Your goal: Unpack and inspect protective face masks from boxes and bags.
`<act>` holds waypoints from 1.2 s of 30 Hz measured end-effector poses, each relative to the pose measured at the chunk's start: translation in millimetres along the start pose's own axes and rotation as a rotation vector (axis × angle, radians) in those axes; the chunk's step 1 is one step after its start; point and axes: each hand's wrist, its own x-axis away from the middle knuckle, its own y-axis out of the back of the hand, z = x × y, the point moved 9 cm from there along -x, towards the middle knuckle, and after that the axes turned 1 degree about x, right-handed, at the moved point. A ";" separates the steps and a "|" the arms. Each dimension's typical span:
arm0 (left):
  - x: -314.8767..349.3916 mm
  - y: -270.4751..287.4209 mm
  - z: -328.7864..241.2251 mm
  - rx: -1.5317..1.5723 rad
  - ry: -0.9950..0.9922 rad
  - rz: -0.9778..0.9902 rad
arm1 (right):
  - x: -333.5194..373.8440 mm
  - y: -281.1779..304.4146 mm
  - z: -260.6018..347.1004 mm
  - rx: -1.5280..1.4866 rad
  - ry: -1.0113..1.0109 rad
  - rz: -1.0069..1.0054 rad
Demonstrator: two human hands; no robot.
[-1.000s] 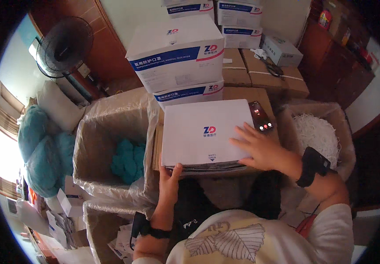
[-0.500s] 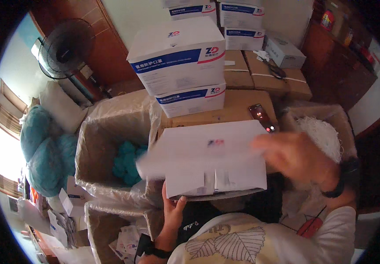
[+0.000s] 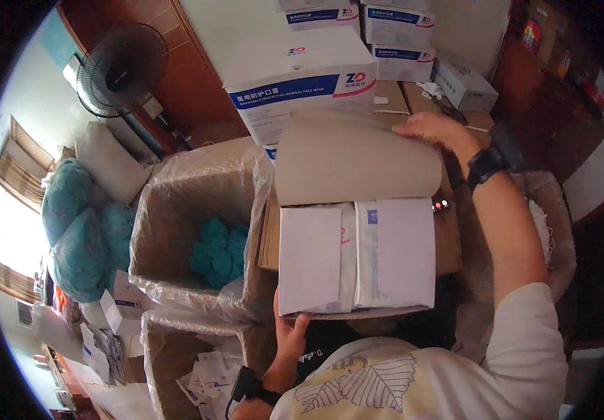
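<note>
In front of me is a white cardboard box [image 3: 405, 259] with its lid up. Two side flaps partly cover the pale plastic packets [image 3: 367, 245] inside, which stand in two columns. My left hand [image 3: 290, 339] grips the box at its lower left corner, with the thumb on the near edge and the other fingers partly hidden beside the wall. At the upper right, my right hand [image 3: 433, 129] closes its fingers on the far edge of the raised box lid [image 3: 358, 161]; its thumb is hidden. The lid's greyish inner face is turned toward me, slightly blurred.
Behind the lid stands a large white box [image 3: 302, 66], with more white boxes [image 3: 400, 24] further back. Plastic-lined cartons flank me: one with teal pieces [image 3: 218, 252], one with packets [image 3: 211, 374], one with white strands [image 3: 536, 224]. A fan [image 3: 123, 70] stands far left.
The lid has swung up and away from me, uncovering the packets. My right hand has moved farther away with it. My left hand keeps its grip on the box.
</note>
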 end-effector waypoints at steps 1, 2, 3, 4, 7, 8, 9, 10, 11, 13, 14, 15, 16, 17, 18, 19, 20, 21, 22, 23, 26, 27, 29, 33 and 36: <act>-1.2 1.0 0.2 -0.002 -0.010 -0.013 | -9.1 -10.5 -9.8 0.109 -0.006 0.030; -0.8 1.6 0.5 0.003 -0.014 -0.018 | -26.7 -24.9 -30.5 0.177 -0.044 0.037; -1.1 0.7 1.0 0.011 -0.020 -0.018 | -47.5 -38.3 -57.0 0.247 -0.085 0.039; -1.2 2.7 -1.2 0.013 -0.029 -0.030 | -66.9 -58.2 -69.9 0.396 -0.010 0.066; -9.2 -3.4 -8.3 -0.020 -0.076 -0.011 | -99.8 -106.9 -116.6 0.474 0.065 -0.028; -11.5 -3.8 -11.8 -0.016 -0.073 -0.055 | -97.5 -121.3 -117.5 0.399 0.011 0.029; -13.2 -10.0 -16.0 -0.010 -0.062 -0.086 | -90.8 -133.2 -126.2 0.322 -0.058 0.085; -15.7 -13.4 -18.5 -0.001 -0.050 -0.114 | -90.4 -129.0 -125.4 0.343 -0.042 0.059; -18.9 -14.6 -19.4 -0.010 -0.053 -0.119 | -89.9 -123.6 -124.5 0.365 -0.028 0.029; -24.1 -27.2 -12.8 -0.007 -0.042 -0.096 | -83.2 -87.1 -132.6 0.622 0.127 -0.197; -21.0 -11.4 -15.1 -0.038 -0.023 -0.157 | -66.7 -91.0 -73.5 0.510 0.194 -0.120; -19.5 -1.6 -19.7 -0.052 -0.001 -0.203 | -28.2 -76.8 -4.6 0.413 0.242 -0.047; -22.8 -8.0 -20.9 -0.047 0.026 -0.202 | -6.9 -65.2 12.3 0.266 0.302 -0.020; -25.3 -13.4 -23.5 -0.032 0.022 -0.201 | 7.6 -60.2 25.6 0.114 0.368 0.012; -27.6 -17.7 -26.0 -0.014 0.015 -0.202 | 19.7 -56.8 35.6 -0.036 0.435 0.043; -29.7 -22.2 -27.5 0.003 0.010 -0.203 | 33.7 -60.7 38.1 0.050 0.464 0.052; -31.3 -25.7 -27.6 0.026 0.023 -0.209 | 49.7 -71.4 39.2 0.136 0.495 0.065; -31.6 -29.1 -28.8 0.042 0.035 -0.216 | 62.8 -82.6 37.9 0.216 0.528 0.078; -30.8 -30.4 -28.5 0.063 0.047 -0.225 | 69.7 -82.2 40.8 0.242 0.614 -0.064; -29.7 -29.6 -24.6 0.084 0.063 -0.236 | 72.7 -86.2 40.9 0.267 0.701 -0.206; -27.8 -28.2 -13.1 0.136 0.069 -0.273 | 58.4 -94.6 39.0 0.247 0.759 -0.305; -28.5 -32.2 -12.7 0.150 0.042 -0.283 | 48.7 -97.0 38.8 0.225 0.746 -0.282; -29.7 -41.1 -15.2 0.171 0.015 -0.301 | 18.8 -105.6 38.9 0.181 0.652 -0.152; -36.0 -72.9 -28.2 0.105 0.033 -0.201 | -15.2 -98.8 31.4 0.232 0.448 -0.100; -42.0 -63.4 -29.2 0.001 0.085 -0.123 | 24.0 -79.8 48.6 -0.021 0.676 -0.288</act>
